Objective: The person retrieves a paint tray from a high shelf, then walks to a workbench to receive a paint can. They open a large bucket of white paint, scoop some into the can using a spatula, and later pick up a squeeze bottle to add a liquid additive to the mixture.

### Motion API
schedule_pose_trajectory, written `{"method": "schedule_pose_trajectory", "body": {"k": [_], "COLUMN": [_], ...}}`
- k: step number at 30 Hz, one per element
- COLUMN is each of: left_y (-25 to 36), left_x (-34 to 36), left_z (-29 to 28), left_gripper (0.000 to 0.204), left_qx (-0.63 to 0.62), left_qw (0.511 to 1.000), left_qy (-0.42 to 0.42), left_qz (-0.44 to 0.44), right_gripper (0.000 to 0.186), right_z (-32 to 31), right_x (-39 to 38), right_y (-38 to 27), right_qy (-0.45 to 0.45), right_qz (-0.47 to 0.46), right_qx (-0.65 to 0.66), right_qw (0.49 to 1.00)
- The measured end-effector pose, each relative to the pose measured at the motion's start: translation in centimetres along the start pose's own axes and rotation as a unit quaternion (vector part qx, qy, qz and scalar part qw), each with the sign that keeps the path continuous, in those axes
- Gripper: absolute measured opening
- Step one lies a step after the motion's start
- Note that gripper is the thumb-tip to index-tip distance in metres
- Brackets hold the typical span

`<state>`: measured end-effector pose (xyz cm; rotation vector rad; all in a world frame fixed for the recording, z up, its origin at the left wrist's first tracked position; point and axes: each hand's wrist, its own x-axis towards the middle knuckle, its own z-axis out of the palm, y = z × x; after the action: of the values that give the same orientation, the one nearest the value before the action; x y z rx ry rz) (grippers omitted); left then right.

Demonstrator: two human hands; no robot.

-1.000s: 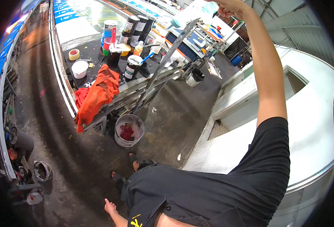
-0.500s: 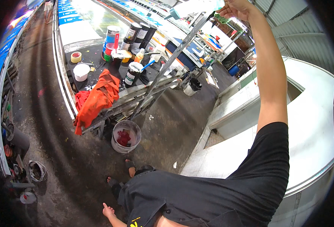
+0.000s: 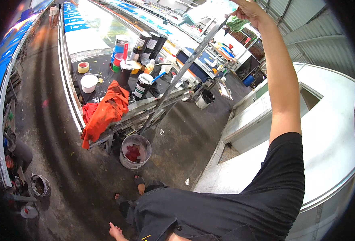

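My right arm is raised high, and my right hand (image 3: pixel 250 13) is at the top edge with its fingers curled closed. Against them is a crumpled green cloth-like thing (image 3: pixel 237 24); what the fingertips grip is partly cut off. Beside the hand, a pale, see-through bag-like thing (image 3: pixel 203 13) is near the top of a slanting metal post (image 3: pixel 193 52). My left hand (image 3: pixel 115 231) hangs low by my side, one finger stretched out, the others loosely bent, with nothing visible in it.
A dark worktable (image 3: pixel 101 60) holds several paint cans (image 3: pixel 141 86), a white tub (image 3: pixel 89 83) and a tape roll (image 3: pixel 83 67). An orange cloth (image 3: pixel 107 110) drapes over its corner. A bucket (image 3: pixel 135 154) with red cloth stands by my feet. White cabinets (image 3: pixel 318 148) line the right.
The view has shifted slightly, so the table and bucket appear lower. My right hand stays raised by the post, and more of the green thing shows. My left hand sits a little lower.
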<state>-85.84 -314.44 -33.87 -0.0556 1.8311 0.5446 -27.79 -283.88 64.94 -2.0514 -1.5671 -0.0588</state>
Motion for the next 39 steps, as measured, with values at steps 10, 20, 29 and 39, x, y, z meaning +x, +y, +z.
{"method": "schedule_pose_trajectory", "body": {"k": [10, 20, 29, 39], "left_y": [1.0, 3.2, 3.9, 3.0], "left_x": [-4.1, -5.6, -5.8, -2.0], "left_z": [-0.7, -0.4, -0.4, 0.4], "left_gripper": [0.067, 0.065, 0.063, 0.044], "left_qx": [-0.053, -0.038, -0.017, -0.072], "left_qw": [0.996, 0.998, 0.998, 0.993], "left_qy": [-0.066, -0.055, -0.049, -0.091], "left_qz": [-0.001, 0.012, 0.028, 0.014], "right_gripper": [0.061, 0.064, 0.072, 0.071], "right_z": [0.8, 0.0, 1.0, 2.0], "right_x": [-0.2, 0.4, 0.4, 1.7], "right_y": [1.2, 2.7, 3.5, 4.3], "right_qy": [0.126, 0.124, 0.067, 0.022], "right_qz": [-0.015, 0.003, 0.019, 0.034], "right_qx": [0.048, 0.013, 0.106, 0.167], "right_qw": [0.991, 0.992, 0.992, 0.985]}}
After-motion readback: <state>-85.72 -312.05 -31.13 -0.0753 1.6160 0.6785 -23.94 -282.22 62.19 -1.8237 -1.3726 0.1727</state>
